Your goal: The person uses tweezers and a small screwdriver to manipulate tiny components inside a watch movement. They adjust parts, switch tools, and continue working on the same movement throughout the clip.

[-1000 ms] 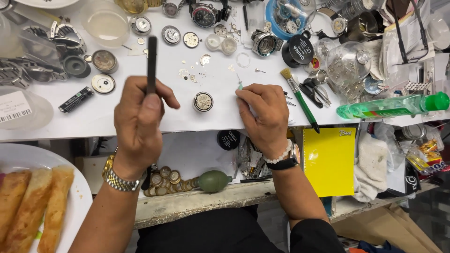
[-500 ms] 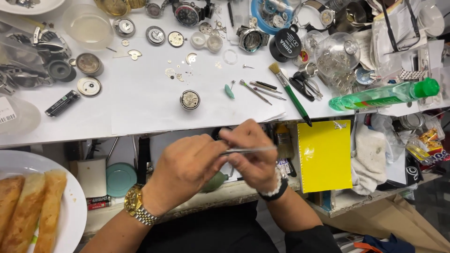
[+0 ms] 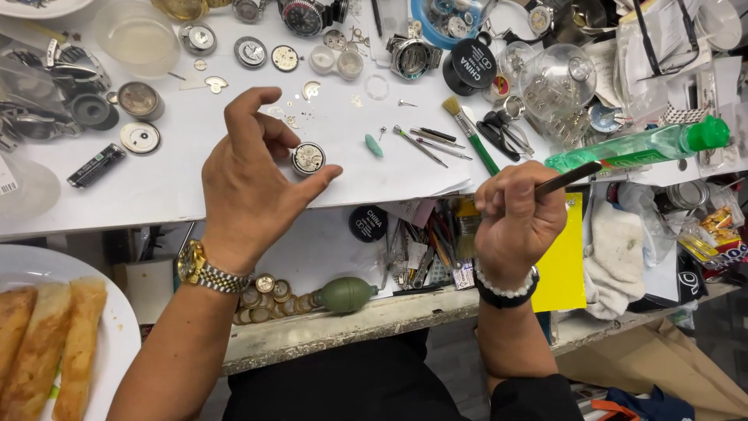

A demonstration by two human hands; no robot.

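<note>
Gold-watched left hand (image 3: 253,183) hovers with fingers spread and empty, thumb and forefinger curved just around a round watch movement (image 3: 308,158) lying on the white bench (image 3: 156,187). Further right, the right hand (image 3: 516,218) is clenched on slim dark tweezers (image 3: 569,178).

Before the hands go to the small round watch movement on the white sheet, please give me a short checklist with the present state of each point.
1. Left hand free: ok, open and holding nothing, its fingers curved around the watch movement.
2. Movement within reach: ok, it lies flat on the white sheet between thumb and fingers; touching it or not, cannot tell.
3. Tool in right hand: ok, a thin dark tool is gripped in the fist.
4. Tool tip near the movement: not ok, it points away to the right.
5. Tool tip clean: cannot tell.
6. Loose small parts near the movement: not ok, tiny pieces are scattered just above it.
</note>
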